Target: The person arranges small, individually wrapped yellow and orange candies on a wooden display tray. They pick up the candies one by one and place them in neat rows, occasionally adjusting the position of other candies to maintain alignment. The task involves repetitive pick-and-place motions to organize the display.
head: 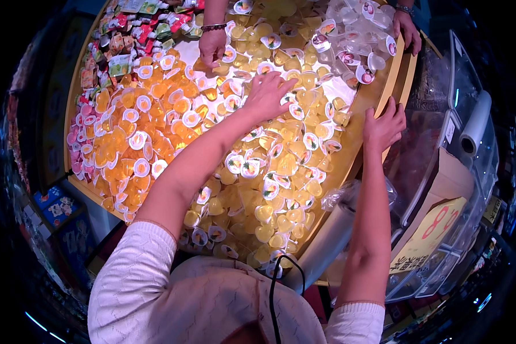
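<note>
My left hand (268,96) reaches over a heap of yellow jelly cups (284,165) whose lids carry a pineapple picture. Its fingers are spread and lie on or just above the cups, with none plainly gripped. On the right, my right hand (385,127) straddles the wooden rim (389,88) of the display bin, thumb on the inner side and fingers over the outer side. Orange jelly cups (142,124) with white lids are piled to the left of my left forearm. A pale patch of bin floor (191,51) shows between the heaps.
Another person's hand (213,47) touches the cups at the far side; their other hand (406,32) rests on the rim. Clear jelly cups (348,38) and pouches (142,32) lie beyond. Right are plastic-film rolls (475,124), clear lidded bins (413,150) and a cardboard sign (430,228).
</note>
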`<state>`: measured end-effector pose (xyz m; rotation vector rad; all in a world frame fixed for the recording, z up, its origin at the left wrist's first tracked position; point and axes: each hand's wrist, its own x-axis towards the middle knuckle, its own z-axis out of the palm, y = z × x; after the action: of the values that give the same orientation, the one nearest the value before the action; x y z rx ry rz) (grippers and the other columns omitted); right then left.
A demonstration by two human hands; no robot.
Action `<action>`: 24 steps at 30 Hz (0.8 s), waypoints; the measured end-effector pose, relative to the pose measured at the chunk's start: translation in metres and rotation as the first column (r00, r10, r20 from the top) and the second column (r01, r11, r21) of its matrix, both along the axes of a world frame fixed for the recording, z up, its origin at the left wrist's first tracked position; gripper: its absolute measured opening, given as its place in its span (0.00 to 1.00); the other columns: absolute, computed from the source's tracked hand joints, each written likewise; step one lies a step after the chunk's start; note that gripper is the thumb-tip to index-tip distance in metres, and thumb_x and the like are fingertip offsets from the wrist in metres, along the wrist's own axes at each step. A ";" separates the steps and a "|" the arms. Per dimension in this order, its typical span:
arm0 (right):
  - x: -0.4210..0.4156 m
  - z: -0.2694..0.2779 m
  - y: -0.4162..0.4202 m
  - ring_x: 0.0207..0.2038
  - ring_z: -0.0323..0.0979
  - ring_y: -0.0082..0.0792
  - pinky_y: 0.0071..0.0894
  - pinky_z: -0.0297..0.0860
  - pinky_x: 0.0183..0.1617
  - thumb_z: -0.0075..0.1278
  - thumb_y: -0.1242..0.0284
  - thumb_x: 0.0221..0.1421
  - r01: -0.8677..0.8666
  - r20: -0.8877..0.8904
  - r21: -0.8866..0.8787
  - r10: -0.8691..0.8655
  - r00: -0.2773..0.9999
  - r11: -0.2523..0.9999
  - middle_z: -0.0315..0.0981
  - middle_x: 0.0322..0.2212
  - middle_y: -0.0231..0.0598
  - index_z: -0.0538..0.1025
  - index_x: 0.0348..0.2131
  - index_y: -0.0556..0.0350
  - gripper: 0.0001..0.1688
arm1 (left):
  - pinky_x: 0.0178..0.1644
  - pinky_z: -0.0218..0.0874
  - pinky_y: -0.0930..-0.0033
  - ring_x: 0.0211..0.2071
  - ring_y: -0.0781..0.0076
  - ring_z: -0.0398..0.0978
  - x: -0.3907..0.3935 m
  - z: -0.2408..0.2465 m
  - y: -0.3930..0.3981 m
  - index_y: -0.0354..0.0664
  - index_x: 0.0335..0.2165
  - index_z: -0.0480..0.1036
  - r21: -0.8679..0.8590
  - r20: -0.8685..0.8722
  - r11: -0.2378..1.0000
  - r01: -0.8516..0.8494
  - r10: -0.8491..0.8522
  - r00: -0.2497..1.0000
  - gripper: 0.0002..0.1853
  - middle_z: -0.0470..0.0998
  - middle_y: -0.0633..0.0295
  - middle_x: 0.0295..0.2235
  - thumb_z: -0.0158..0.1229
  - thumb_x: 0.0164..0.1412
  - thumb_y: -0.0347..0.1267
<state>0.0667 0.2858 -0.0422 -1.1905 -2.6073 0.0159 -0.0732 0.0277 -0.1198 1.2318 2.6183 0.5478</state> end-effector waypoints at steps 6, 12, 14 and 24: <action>0.001 -0.004 -0.001 0.64 0.49 0.44 0.60 0.51 0.62 0.54 0.59 0.46 -0.008 -0.005 0.009 0.008 1.000 1.000 0.55 0.61 0.44 0.67 0.58 0.42 0.39 | 0.55 0.54 0.53 0.55 0.61 0.61 -0.017 0.004 0.001 0.64 0.55 0.68 -0.092 0.177 0.995 0.026 -0.010 0.984 0.33 0.70 0.61 0.45 0.59 0.47 0.50; 0.001 -0.006 0.001 0.64 0.48 0.45 0.59 0.49 0.63 0.54 0.59 0.45 -0.014 -0.022 -0.002 0.014 1.000 1.000 0.55 0.61 0.45 0.67 0.58 0.42 0.39 | 0.51 0.62 0.62 0.48 0.61 0.70 -0.010 0.028 -0.012 0.67 0.51 0.70 -0.229 0.459 0.956 0.186 -0.062 0.886 0.30 0.72 0.61 0.45 0.60 0.46 0.51; 0.001 -0.007 0.003 0.64 0.48 0.45 0.58 0.49 0.63 0.54 0.59 0.45 -0.017 -0.023 0.002 0.017 1.000 1.000 0.55 0.61 0.45 0.67 0.58 0.42 0.39 | 0.49 0.63 0.61 0.45 0.61 0.73 0.003 0.038 -0.027 0.67 0.49 0.71 -0.157 0.489 0.973 0.171 -0.073 0.869 0.28 0.71 0.59 0.45 0.60 0.47 0.51; 0.004 -0.011 0.008 0.64 0.48 0.47 0.59 0.49 0.63 0.54 0.57 0.46 -0.023 -0.027 0.019 0.024 0.999 1.000 0.55 0.61 0.46 0.67 0.58 0.42 0.39 | 0.56 0.57 0.50 0.53 0.54 0.66 0.109 0.108 -0.107 0.58 0.42 0.77 0.303 0.364 0.866 0.397 -0.490 0.792 0.19 0.69 0.56 0.51 0.63 0.48 0.36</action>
<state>0.0704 0.2937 -0.0528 -1.1452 -2.5920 0.0122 0.0360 -0.0795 -0.0118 1.5227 1.8511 0.8990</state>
